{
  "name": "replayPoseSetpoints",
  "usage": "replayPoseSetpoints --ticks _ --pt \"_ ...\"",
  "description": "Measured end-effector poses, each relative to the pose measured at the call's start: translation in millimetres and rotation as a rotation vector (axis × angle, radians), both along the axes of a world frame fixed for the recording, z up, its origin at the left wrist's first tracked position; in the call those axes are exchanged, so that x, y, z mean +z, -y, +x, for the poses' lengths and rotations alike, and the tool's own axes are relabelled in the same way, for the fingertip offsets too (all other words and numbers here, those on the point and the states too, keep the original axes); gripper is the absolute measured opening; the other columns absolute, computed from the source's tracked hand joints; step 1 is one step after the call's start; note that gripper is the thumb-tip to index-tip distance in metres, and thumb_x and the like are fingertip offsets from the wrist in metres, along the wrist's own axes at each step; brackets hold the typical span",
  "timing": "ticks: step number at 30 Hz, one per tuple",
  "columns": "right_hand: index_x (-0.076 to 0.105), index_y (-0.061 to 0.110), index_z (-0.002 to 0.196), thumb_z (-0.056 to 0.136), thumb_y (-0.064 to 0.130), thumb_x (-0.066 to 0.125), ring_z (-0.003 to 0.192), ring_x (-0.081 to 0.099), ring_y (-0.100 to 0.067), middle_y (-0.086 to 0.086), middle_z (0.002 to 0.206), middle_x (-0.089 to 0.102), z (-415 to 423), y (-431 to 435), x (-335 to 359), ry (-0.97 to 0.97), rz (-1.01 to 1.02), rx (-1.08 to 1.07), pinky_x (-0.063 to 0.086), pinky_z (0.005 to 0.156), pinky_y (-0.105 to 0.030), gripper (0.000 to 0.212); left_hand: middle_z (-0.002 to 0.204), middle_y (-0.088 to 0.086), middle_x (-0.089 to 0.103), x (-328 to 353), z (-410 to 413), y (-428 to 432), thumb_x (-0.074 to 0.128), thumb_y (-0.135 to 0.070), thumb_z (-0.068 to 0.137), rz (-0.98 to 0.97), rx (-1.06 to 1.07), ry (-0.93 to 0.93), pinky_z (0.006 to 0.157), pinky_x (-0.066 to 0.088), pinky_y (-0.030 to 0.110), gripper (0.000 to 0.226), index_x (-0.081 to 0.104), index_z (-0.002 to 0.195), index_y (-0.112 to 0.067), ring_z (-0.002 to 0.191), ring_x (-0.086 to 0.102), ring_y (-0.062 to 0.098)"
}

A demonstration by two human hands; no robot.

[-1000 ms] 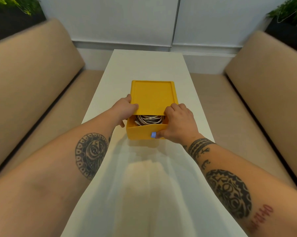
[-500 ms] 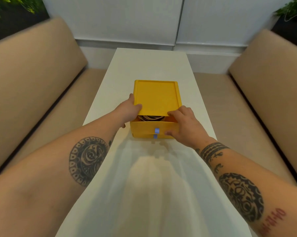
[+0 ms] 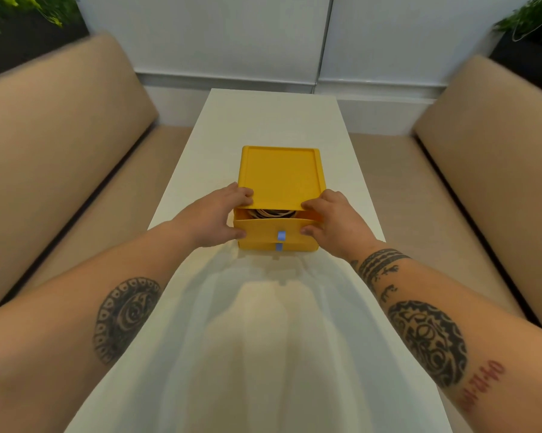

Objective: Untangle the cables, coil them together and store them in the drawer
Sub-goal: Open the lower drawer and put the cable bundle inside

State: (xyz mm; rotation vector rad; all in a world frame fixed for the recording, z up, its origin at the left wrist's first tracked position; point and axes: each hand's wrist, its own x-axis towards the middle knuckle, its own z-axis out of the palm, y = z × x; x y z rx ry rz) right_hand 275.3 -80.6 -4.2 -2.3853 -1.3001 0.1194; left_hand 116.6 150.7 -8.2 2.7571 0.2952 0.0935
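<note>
A yellow drawer box (image 3: 281, 176) stands on the white table (image 3: 263, 126). Its top drawer (image 3: 263, 231) sticks out a little toward me, with a blue pull tab (image 3: 281, 235) on its front. Coiled black and white cables (image 3: 273, 213) show in the narrow gap under the box top. My left hand (image 3: 215, 214) grips the box's left front corner, thumb on the drawer front. My right hand (image 3: 332, 220) grips the right front corner the same way. A second blue tab (image 3: 279, 247) marks the lower drawer, which is shut.
Beige cushioned benches (image 3: 60, 145) run along both sides of the narrow table, the right one (image 3: 488, 145) mirrored. A white wall closes the far end. Dark planters with green plants (image 3: 29, 14) sit behind the bench backs.
The top drawer has slid inward, so less of the cables shows. My right hand moved from the drawer's front to the box's right front corner. The camera view shifted slightly.
</note>
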Motion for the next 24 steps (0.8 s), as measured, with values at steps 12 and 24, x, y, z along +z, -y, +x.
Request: replayPoseSetpoints --ticks 12,24 --pt "0.068 0.014 0.111 0.090 0.020 0.070 0.106 0.049 -0.027 -0.007 0.103 0.057 -1 -20 -3 0.095 0.029 -0.117 0.051 0.081 -0.043 0.022 0.118 0.004 0.059 6 19 9 0.081 -0.023 0.077 0.175 0.109 0.074 0.090 0.047 0.039 0.036 0.063 0.108 -0.016 0.116 0.049 0.025" --pt "0.073 0.014 0.110 0.085 0.019 0.075 0.106 0.052 -0.026 -0.007 0.099 0.061 4 -20 -6 0.034 0.079 -0.155 0.048 0.086 -0.040 0.026 0.119 0.005 0.062 5 17 11 0.086 -0.018 0.071 0.075 0.174 0.086 0.089 0.048 0.040 0.038 0.066 0.103 -0.015 0.115 0.053 0.027"
